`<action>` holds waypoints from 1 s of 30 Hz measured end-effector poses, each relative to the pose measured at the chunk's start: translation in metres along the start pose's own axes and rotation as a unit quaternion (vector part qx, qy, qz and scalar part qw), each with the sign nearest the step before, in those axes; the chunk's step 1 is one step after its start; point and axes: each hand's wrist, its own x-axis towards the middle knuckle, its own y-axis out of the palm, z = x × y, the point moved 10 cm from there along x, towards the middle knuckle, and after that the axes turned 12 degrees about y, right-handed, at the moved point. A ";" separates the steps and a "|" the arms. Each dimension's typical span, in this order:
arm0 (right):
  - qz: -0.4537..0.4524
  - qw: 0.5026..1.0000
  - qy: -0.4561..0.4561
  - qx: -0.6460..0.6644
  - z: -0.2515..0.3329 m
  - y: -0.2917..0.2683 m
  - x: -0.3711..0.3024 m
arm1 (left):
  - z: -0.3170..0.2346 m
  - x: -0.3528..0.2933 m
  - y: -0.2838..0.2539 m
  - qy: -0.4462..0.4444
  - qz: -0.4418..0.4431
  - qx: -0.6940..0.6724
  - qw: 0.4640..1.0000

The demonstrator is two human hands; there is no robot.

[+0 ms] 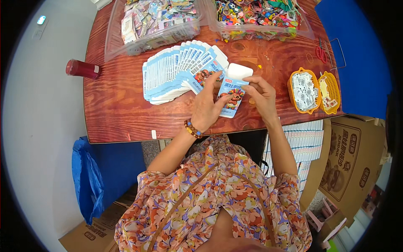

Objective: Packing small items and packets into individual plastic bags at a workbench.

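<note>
A small light-blue carton with a cartoon figure on its front is tilted over the near edge of the table, its white top flap standing up. My left hand grips it from the left, thumb across the front. At its upper right side, just below the flap, my right hand pinches it between thumb and fingers. Left of the carton spreads a fanned pile of flat, matching blue cartons, overlapping one another and close to my left fingers. Whether anything is inside the held carton cannot be seen.
On the reddish wooden table stand a clear bin of picture cards and another of colourful trinkets. Yellow baskets hold small packets at right, near red scissors. A dark red jar lies left. A cardboard box of cartons sits below.
</note>
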 end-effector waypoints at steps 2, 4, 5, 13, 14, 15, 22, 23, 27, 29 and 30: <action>0.044 0.997 0.052 -0.037 -0.006 0.002 -0.001 | 0.001 0.000 0.003 0.074 0.017 0.021 0.997; 0.042 0.997 0.042 -0.055 -0.003 0.000 -0.001 | -0.010 0.002 0.004 0.116 0.071 0.083 0.987; 0.051 0.995 0.029 -0.080 0.001 0.003 0.000 | -0.026 0.007 0.003 0.155 0.087 0.125 0.976; -0.013 1.000 0.013 0.006 0.024 0.007 -0.005 | 0.005 0.005 0.010 -0.012 0.113 -0.108 0.988; -0.015 0.999 0.035 -0.008 0.028 0.005 -0.004 | 0.000 0.003 0.010 0.001 0.114 -0.098 0.989; -0.018 0.998 0.058 -0.022 0.029 0.002 -0.002 | -0.004 0.002 0.010 0.014 0.114 -0.088 0.989; 0.084 0.986 0.145 -0.011 0.031 0.009 0.007 | -0.014 -0.003 0.011 -0.024 0.115 -0.101 0.988; 0.114 0.982 0.147 -0.043 0.031 0.011 0.007 | -0.014 -0.004 0.012 -0.028 0.116 -0.106 0.987; 0.161 0.970 0.148 -0.103 0.031 0.017 0.005 | -0.008 -0.009 0.014 -0.031 0.120 -0.109 0.986; 0.161 0.969 0.137 -0.131 0.033 0.017 0.006 | -0.007 -0.010 0.014 -0.041 0.120 -0.109 0.986; 0.161 0.966 0.125 -0.159 0.034 0.017 0.005 | -0.006 -0.011 0.015 -0.050 0.120 -0.108 0.986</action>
